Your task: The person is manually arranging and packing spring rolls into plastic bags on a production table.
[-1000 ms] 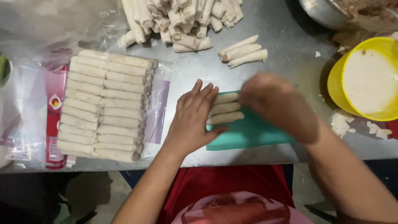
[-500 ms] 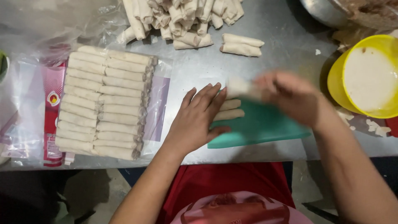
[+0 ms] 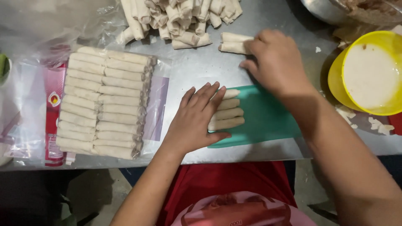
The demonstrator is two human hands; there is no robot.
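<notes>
My left hand lies flat with fingers spread, pressing on the left ends of several pale spring rolls lined up on a green tray. Farther back, my right hand reaches over two loose spring rolls on the metal table, its fingers touching their right ends. Whether it grips them I cannot tell.
A clear bag packed with rows of spring rolls lies at the left. A loose heap of rolls sits at the back. A yellow bowl of white paste stands at the right, a metal bowl behind it.
My right hand set a roll onto the green tray beside my left hand, then moved back up to the two loose rolls. My left hand stayed on the row.
</notes>
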